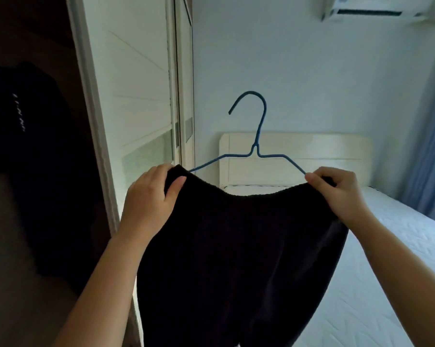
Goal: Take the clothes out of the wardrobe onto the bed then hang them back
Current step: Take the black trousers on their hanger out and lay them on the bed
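Standing open at the far left, the wardrobe [36, 221] is seen as a dark cavity in which another dark garment [31, 146] hangs, while the bed [386, 271] with its pale headboard [311, 151] lies to the right and ahead. Between the two, a black garment [236, 259] is held up in front, spread wide and hanging straight down from its upper edge. It is carried on a blue hanger [255, 147], whose long axis runs left to right across the view. The hook stands upright above the middle, its open end turned left, toward the wardrobe. The left grip [154, 196] is closed around the garment's upper left corner, where the hanger's wire enters the cloth. The right grip [336, 191] pinches the upper right corner at the other shoulder. Of the two, the left grip is the nearer to the wardrobe. If the piece is now to be hung, it would probably have to be swung leftward and one grip shifted toward the hook; the rail is not visible. The white door frame [94, 136] stands between hanger and opening and would have to be cleared.
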{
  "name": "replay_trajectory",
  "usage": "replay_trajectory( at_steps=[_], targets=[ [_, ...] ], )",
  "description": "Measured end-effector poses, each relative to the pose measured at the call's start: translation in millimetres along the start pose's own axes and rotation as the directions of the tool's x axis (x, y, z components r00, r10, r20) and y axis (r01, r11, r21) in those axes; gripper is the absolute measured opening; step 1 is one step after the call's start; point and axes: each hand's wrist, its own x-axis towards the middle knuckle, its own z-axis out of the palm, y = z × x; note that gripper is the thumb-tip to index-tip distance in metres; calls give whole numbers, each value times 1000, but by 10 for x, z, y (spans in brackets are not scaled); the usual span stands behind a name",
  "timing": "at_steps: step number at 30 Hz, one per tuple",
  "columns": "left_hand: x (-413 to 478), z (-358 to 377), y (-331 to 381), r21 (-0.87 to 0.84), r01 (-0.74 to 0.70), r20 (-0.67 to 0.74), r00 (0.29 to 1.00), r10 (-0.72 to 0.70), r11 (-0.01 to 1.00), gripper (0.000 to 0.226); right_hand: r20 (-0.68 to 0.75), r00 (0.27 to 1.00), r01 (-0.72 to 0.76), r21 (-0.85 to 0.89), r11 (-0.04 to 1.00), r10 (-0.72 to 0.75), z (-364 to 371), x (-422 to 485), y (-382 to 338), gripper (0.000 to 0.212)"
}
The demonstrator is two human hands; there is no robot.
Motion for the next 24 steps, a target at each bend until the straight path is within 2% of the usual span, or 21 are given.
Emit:
replay_trajectory(
  at_steps=[4,7,12,19,24],
  targets=[
    [-96,268,417,-48,14,161,987,-6,999,35,-16,997,-81,-95,992,80,-621,-288,106,31],
    [-237,522,847,-81,-30,269,962,51,996,36,-14,988,-152,-174,973,152,-1169,-600,185,25],
    [-642,953,1835,-227,-91,450,873,187,970,38,-74,958,-284,-345,894,276,-2281,-1348,397,29],
    [-1386,1383,3311,-386,-192,538,748,389,902,38,-247,886,-462,-423,779,392,-3725,-2717,588,38],
    [-1948,1598,4430,-534,-258,533,636,558,805,34,-407,786,-614,-434,659,465,-4702,-3746,463,29]
  ],
)
